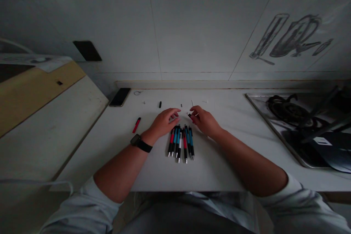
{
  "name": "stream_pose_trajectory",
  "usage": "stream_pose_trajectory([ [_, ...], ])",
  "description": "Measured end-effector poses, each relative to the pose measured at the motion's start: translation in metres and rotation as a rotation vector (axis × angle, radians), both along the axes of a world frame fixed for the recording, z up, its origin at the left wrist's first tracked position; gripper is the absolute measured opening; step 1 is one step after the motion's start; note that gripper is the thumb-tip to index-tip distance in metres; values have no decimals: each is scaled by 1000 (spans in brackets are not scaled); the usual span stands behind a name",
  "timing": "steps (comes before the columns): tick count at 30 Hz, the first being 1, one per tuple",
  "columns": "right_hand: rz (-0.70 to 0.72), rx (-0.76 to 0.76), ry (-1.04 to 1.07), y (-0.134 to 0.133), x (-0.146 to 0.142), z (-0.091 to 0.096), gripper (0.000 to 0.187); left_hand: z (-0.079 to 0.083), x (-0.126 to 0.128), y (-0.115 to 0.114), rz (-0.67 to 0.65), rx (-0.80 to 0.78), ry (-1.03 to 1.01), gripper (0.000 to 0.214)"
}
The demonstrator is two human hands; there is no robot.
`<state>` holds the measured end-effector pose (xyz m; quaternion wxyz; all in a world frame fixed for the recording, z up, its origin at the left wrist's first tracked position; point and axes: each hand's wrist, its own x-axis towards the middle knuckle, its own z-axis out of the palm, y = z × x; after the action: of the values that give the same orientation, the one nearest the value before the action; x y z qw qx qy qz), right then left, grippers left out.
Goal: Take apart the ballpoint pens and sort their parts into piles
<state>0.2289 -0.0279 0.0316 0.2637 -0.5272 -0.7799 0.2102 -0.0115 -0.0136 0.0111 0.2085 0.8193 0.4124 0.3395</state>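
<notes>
My right hand (205,120) is closed on a red and black pen (189,114), mostly hidden by the fingers, with one dark end poking out toward the left. My left hand (165,121) hovers just across from it, fingers curved and apart, with nothing visible in them. Below and between both hands lies a row of several click pens (180,144), blue, red and white with black grips, their silver tips toward me. A loose red and black pen barrel (136,125) rests left of my left hand. Beyond the hands are a small black grip-like piece (160,104) and a tiny dark part (181,105).
A thin white stick-like part (192,102) and a small pale piece (205,101) lie toward the wall. At the back left are a phone (120,97) and a thin ring (137,93). A gas stove (274,131) borders the white counter (219,175) on the right.
</notes>
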Motion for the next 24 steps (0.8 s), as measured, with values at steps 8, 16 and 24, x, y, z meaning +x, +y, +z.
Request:
stream_pose_trajectory([
  [8,154,-19,278,8,-10,-20,19,2,6,-5,-55,50,91,9],
  [16,18,95,125,21,7,-20,19,1,-10,6,230,45,-30,9],
  [24,-11,92,163,25,9,-24,29,1,-10,7,160,36,-27,12],
])
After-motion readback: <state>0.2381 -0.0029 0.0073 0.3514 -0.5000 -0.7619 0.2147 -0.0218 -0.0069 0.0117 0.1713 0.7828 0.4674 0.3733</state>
